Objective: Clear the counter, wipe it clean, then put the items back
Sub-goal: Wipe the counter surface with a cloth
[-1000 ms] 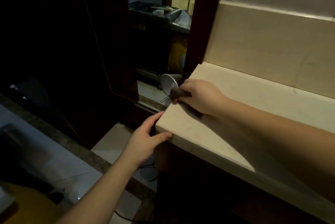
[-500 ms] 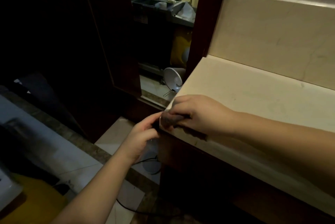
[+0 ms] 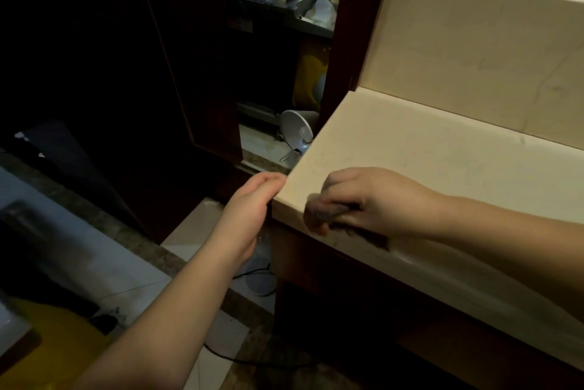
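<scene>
both forearms bare, no sleeves, rings or watch; left grip (image 3: pixel 249 200), right grip (image 3: pixel 373 197).

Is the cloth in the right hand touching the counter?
Touching. In the head view, the right hand presses the dark cloth onto the counter at its front edge, with no gap visible.

the right hand (image 3: pixel 376 197) grips a cloth (image 3: pixel 322 216) on the counter (image 3: pixel 442 156) at its front left corner; the left hand (image 3: pixel 249 203) cups just beside that corner's left edge.

Motion-blurred cloth (image 3: pixel 319 216); left-hand fingers (image 3: pixel 268 182) partly behind counter (image 3: pixel 442 162) corner.
</scene>
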The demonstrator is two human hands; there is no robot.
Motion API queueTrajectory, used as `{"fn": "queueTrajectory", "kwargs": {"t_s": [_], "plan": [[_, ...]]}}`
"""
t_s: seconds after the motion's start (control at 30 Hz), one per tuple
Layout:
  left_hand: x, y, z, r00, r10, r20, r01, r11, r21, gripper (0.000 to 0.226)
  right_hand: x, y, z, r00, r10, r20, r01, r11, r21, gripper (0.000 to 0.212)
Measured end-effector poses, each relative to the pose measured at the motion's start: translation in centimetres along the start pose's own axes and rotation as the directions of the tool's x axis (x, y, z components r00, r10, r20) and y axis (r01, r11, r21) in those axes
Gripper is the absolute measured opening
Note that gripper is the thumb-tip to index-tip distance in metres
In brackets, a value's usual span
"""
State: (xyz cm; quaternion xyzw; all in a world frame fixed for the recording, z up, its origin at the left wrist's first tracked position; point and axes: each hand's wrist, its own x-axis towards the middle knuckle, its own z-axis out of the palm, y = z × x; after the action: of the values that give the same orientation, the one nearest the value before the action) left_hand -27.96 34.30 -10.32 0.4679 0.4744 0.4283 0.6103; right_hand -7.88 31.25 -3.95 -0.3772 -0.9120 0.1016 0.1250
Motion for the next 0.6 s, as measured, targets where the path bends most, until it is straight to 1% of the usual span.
{"fn": "queueTrajectory", "kwargs": {"t_s": [0.03, 0.07, 0.1, 0.13, 0.17, 0.2, 0.23, 0.3, 0.33, 0.37, 0.4, 0.43, 0.5, 0.53, 0.57, 0.6], "plan": [[0.0, 0.3, 0.2, 1.000, 0.005, -0.002, -0.005, 1.000, 0.025, 0.017, 0.5, 1.1, -0.3, 0.998, 0.057, -0.038, -0.057, 0.998, -0.010, 0.012], [0.1, 0.4, 0.4, 1.000, 0.011, -0.006, -0.010, 0.998, 0.057, 0.015, 1.1, 2.2, -0.7, 0.985, 0.145, -0.092, -0.149, 0.988, -0.035, 0.013], [0.3, 0.5, 0.6, 1.000, 0.014, -0.012, -0.013, 0.996, 0.091, 0.014, 1.7, 3.3, -1.0, 0.962, 0.237, -0.136, -0.248, 0.967, -0.065, 0.013], [0.4, 0.5, 0.8, 1.000, 0.017, -0.015, -0.015, 0.993, 0.118, 0.013, 2.0, 4.0, -1.2, 0.941, 0.300, -0.157, -0.316, 0.944, -0.090, 0.015], [0.5, 0.6, 1.0, 1.000, 0.019, -0.012, -0.017, 0.991, 0.136, 0.013, 2.0, 4.2, -1.1, 0.936, 0.313, -0.163, -0.332, 0.937, -0.109, 0.015], [0.6, 0.6, 1.2, 1.000, 0.022, -0.003, -0.021, 0.988, 0.151, 0.013, 1.8, 3.6, -0.9, 0.947, 0.277, -0.165, -0.296, 0.949, -0.108, 0.015], [0.7, 0.6, 1.4, 1.000, 0.026, 0.006, -0.027, 0.987, 0.159, 0.015, 1.2, 2.5, -0.7, 0.965, 0.212, -0.153, -0.228, 0.969, -0.093, 0.013], [0.8, 0.4, 1.6, 0.999, 0.037, 0.006, -0.037, 0.989, 0.146, 0.016, -0.5, -0.1, -0.2, 0.994, 0.093, -0.065, -0.096, 0.994, -0.048, 0.013], [0.9, 0.5, 1.7, 0.999, 0.039, -0.001, -0.039, 0.990, 0.133, 0.017, -1.2, -0.6, 0.0, 0.998, 0.061, -0.020, -0.062, 0.998, -0.034, 0.013], [0.9, 0.5, 1.8, 0.999, 0.039, -0.009, -0.038, 0.991, 0.126, 0.017, -1.5, -0.3, -0.1, 0.998, 0.063, -0.008, -0.063, 0.998, -0.031, 0.012], [0.9, 0.4, 1.9, 0.999, 0.040, -0.017, -0.037, 0.991, 0.127, 0.018, -1.3, 0.6, -0.5, 0.994, 0.106, -0.036, -0.107, 0.994, -0.034, 0.009], [0.9, 0.4, 1.8, 0.999, 0.040, -0.022, -0.037, 0.991, 0.131, 0.019, -0.9, 2.1, -1.1, 0.978, 0.183, -0.101, -0.187, 0.982, -0.036, 0.006], [0.9, 0.3, 1.8, 0.999, 0.040, -0.019, -0.037, 0.989, 0.145, 0.021, 0.4, 5.8, -2.1, 0.902, 0.374, -0.215, -0.400, 0.912, -0.092, 0.009], [0.9, 0.3, 1.7, 0.999, 0.039, -0.015, -0.036, 0.988, 0.152, 0.022, 0.9, 7.0, -2.3, 0.864, 0.439, -0.247, -0.478, 0.870, -0.123, 0.014], [0.8, 0.3, 1.7, 0.999, 0.038, -0.014, -0.036, 0.987, 0.154, 0.023, 1.3, 7.5, -2.3, 0.847, 0.468, -0.253, -0.511, 0.847, -0.146, 0.017], [0.9, 0.2, 1.7, 0.999, 0.038, -0.016, -0.035, 0.988, 0.151, 0.023, 1.4, 7.0, -2.1, 0.858, 0.450, -0.246, -0.491, 0.860, -0.139, 0.017]]}}
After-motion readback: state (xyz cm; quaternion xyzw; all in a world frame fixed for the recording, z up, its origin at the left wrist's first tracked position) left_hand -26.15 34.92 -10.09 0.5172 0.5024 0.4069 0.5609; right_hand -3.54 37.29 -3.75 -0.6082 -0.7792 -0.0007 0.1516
